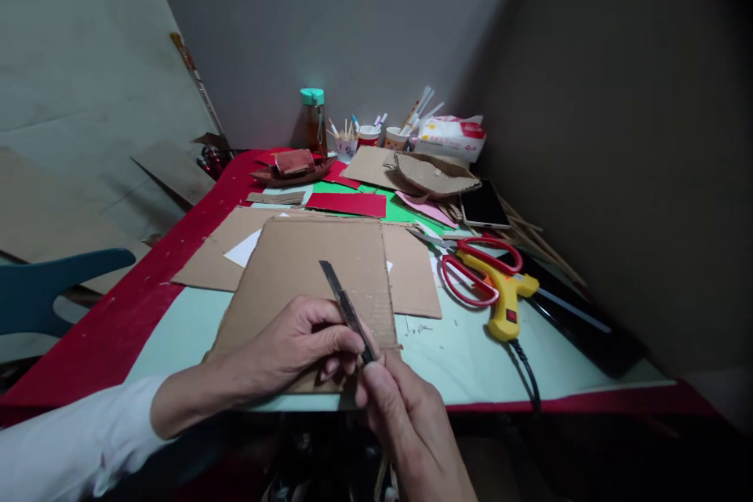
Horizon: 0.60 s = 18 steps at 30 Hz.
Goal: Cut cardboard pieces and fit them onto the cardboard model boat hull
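A: What are the hands doing?

B: The right hand (pixel 405 416) is gripping a utility knife (pixel 347 310) by its handle, blade pointing away over a cardboard sheet (pixel 311 267) at the table's (pixel 464 361) near edge. The left hand (pixel 300 345) is pinching the blade's base while its heel is lying on the sheet.

A: How is the sheet looking to handle?

B: Probably light, stiff and corrugated; flat pressure near the cut line is likely holding it best.

A: And the containers?

B: Paper cups (pixel 369 136) along the far edge are holding sticks and pens; the bottle (pixel 314 121) beside them is holding brownish liquid.
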Motion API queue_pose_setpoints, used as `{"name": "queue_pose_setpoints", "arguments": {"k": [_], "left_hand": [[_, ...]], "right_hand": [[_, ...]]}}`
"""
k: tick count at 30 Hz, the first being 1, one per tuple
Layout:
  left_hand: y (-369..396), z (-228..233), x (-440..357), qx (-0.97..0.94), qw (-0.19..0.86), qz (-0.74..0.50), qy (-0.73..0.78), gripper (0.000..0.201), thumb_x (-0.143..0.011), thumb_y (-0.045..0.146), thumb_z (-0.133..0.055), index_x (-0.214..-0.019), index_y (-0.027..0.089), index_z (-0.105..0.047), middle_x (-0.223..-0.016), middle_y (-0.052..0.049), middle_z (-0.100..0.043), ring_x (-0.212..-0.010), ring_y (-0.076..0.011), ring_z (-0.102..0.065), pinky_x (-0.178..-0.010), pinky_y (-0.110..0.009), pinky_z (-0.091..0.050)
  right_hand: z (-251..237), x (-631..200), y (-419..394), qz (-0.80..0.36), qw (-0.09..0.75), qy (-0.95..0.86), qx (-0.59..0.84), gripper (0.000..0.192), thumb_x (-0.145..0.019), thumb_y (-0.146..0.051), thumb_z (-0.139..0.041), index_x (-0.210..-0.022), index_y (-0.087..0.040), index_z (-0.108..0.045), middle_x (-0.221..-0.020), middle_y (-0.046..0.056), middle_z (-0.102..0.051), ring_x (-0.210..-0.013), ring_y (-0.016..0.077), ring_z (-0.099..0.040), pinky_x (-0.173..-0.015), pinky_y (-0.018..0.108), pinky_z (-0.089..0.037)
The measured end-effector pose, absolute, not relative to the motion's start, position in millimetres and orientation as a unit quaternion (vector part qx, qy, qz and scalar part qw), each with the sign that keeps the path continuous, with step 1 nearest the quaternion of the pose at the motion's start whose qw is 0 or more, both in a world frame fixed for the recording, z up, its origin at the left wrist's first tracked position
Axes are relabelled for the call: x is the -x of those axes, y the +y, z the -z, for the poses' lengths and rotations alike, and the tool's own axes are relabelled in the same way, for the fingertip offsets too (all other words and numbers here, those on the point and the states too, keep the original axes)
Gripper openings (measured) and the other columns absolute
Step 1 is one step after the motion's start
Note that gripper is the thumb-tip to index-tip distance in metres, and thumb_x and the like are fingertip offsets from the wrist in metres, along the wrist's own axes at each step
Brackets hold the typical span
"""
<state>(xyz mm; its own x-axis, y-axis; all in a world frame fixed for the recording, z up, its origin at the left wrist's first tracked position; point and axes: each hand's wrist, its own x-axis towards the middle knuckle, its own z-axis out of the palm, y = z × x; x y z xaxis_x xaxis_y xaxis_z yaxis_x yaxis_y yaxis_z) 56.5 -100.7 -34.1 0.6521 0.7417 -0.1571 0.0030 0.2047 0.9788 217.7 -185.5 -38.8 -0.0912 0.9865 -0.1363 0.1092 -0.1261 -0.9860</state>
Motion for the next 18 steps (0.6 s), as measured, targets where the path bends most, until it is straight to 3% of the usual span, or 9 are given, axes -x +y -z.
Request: {"name": "queue_pose_setpoints", "arguments": {"k": [3,5,8,11,15,18], "left_hand": [[-101.4,35.3,-55.5,-0.571,0.710,-0.264,0.317,0.022,-0.083,0.032,-0.071,-0.073,0.013,-0.074,-0.062,0.000,-0.061,-0.048,-0.0069,-0.047,-0.046,-0.019,-0.037],[-102.2,33.4,-54.8,-0.570,0.718,-0.253,0.309,0.019,-0.083,0.029,-0.069,-0.075,0.013,-0.074,-0.063,-0.001,-0.064,-0.049,-0.0079,-0.049,-0.047,-0.020,-0.038],[-103.1,28.0,-54.0,-0.569,0.717,-0.252,0.314,0.016,-0.086,0.027,-0.066,-0.091,0.016,-0.076,-0.068,0.000,-0.068,-0.053,-0.0089,-0.053,-0.051,-0.020,-0.042],[-102.8,24.3,-54.2,-0.645,0.601,-0.283,0.377,0.017,-0.091,0.029,-0.064,-0.102,0.023,-0.075,-0.082,0.001,-0.071,-0.067,-0.0104,-0.059,-0.065,-0.022,-0.046],[-103.2,28.7,-57.9,-0.799,0.413,-0.248,0.360,0.011,-0.090,0.020,-0.064,-0.096,0.022,-0.074,-0.095,0.000,-0.068,-0.090,-0.0140,-0.061,-0.081,-0.025,-0.044],[-106.3,33.4,-61.0,-0.844,0.346,-0.222,0.344,0.017,-0.093,0.024,-0.061,-0.108,0.023,-0.069,-0.102,-0.001,-0.063,-0.093,-0.0151,-0.058,-0.082,-0.027,-0.043]], "right_hand": [[37.8,-214.7,-185.5,-0.520,0.413,-0.527,0.531,0.048,-0.099,-0.054,-0.040,-0.064,-0.022,-0.044,-0.061,-0.003,-0.042,-0.057,0.0125,-0.038,-0.053,0.025,-0.028],[36.4,-215.9,-185.5,-0.537,0.414,-0.522,0.518,0.048,-0.098,-0.055,-0.042,-0.065,-0.021,-0.048,-0.059,-0.004,-0.038,-0.055,0.0118,-0.034,-0.052,0.025,-0.026],[32.7,-229.1,-187.1,-0.564,0.447,-0.472,0.510,0.039,-0.097,-0.055,-0.047,-0.084,-0.020,-0.060,-0.063,-0.005,-0.042,-0.056,0.0108,-0.033,-0.050,0.023,-0.026],[24.7,-257.9,-191.1,-0.538,0.451,-0.466,0.539,0.032,-0.100,-0.052,-0.046,-0.098,-0.024,-0.062,-0.063,-0.005,-0.048,-0.055,0.0117,-0.038,-0.051,0.022,-0.032],[8.9,-298.3,-199.9,-0.406,0.347,-0.585,0.611,0.033,-0.095,-0.049,-0.052,-0.076,-0.025,-0.064,-0.072,0.001,-0.064,-0.067,0.0179,-0.057,-0.060,0.025,-0.047],[1.6,-313.2,-204.2,-0.308,0.281,-0.626,0.659,0.034,-0.095,-0.048,-0.046,-0.080,-0.027,-0.069,-0.079,0.004,-0.071,-0.076,0.0228,-0.066,-0.067,0.030,-0.054]]}}
